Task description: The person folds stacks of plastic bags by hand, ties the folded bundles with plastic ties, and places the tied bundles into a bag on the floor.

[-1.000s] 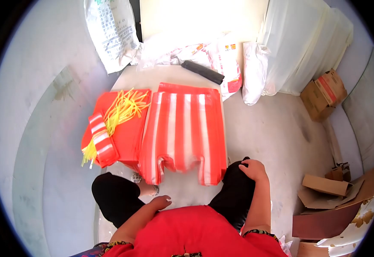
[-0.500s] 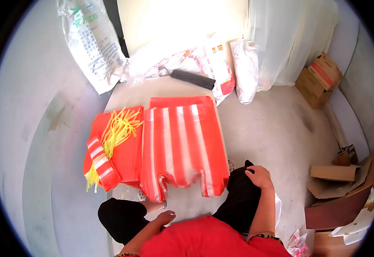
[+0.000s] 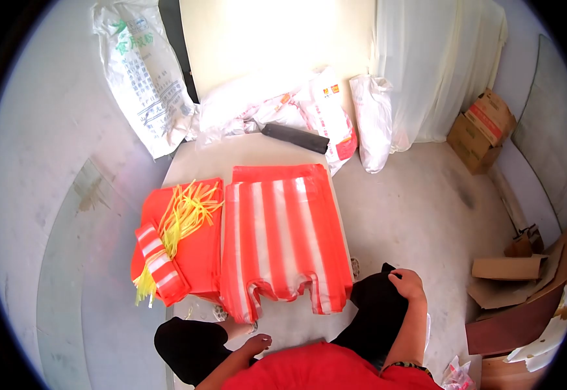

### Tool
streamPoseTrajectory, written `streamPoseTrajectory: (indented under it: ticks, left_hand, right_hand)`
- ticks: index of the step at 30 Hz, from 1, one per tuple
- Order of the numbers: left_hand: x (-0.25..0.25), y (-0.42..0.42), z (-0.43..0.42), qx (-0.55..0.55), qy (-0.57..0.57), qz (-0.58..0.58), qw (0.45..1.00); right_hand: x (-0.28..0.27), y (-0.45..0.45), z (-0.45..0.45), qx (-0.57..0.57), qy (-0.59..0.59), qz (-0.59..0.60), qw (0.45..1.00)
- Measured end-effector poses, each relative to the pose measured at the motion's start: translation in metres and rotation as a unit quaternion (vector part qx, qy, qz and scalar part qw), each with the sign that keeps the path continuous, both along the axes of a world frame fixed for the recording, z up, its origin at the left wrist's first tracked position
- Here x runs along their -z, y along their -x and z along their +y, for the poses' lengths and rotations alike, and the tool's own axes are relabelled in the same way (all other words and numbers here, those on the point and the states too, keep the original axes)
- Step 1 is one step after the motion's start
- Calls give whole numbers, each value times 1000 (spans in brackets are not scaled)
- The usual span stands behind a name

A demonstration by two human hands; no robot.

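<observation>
A stack of red-and-white striped plastic vest bags lies flat on the table, its handle cut-outs towards me. Left of it is a pile of plain red plastic bags, topped by a bunch of yellow strips and a folded striped bag bundle. My left hand hovers over my lap near the table's front, fingers loosely bent and holding nothing visible. On my right knee rests my right hand, its fingers lying over the black trousers. Neither hand touches the bags.
A dark bar lies at the table's back, before white printed sacks. Another sack leans at the left wall. Cardboard boxes stand back right, and opened cardboard lies nearer on the right.
The whole view has shifted slightly, so the table and bags appear lower. Both hands stay in about the same places, the right on the knee. The bags have not been moved.
</observation>
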State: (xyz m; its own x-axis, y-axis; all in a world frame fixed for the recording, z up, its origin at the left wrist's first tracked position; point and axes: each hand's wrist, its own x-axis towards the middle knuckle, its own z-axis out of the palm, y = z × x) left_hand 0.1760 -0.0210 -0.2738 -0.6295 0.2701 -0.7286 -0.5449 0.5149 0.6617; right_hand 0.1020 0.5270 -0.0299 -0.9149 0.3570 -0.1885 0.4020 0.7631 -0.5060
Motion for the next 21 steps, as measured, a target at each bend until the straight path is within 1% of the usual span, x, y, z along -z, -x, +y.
streamPoseTrajectory:
  ticks: [3,5,6,8,15,18,21]
  left_hand:
    - [-6,1,3,-18,-4,-10,1000]
    - [5,4,4,-11,-2,-15,1000]
    - [-3,3,5,-8,-11,-10,1000]
    - [5,2,4,-10,-3,-4,1000]
    - [13,1,1,-12,-7,-3,1000]
    - [11,4,0,16,11,-48,999]
    - [6,0,2,-18,-2,-3,1000]
  right_hand:
    - [10,-7,11,7,5,3,1000]
    - [14,-8,15,10,2,8,1000]
    - [12,-10,13,15,3,10,1000]
    - [7,-12,12,28,9,3,1000]
    - [8,-6,9,-10,-16,27,999]
    - [-3,-2,-3,-24,-37,26,999]
    - [-11,3,-14,-41,-50,32,997]
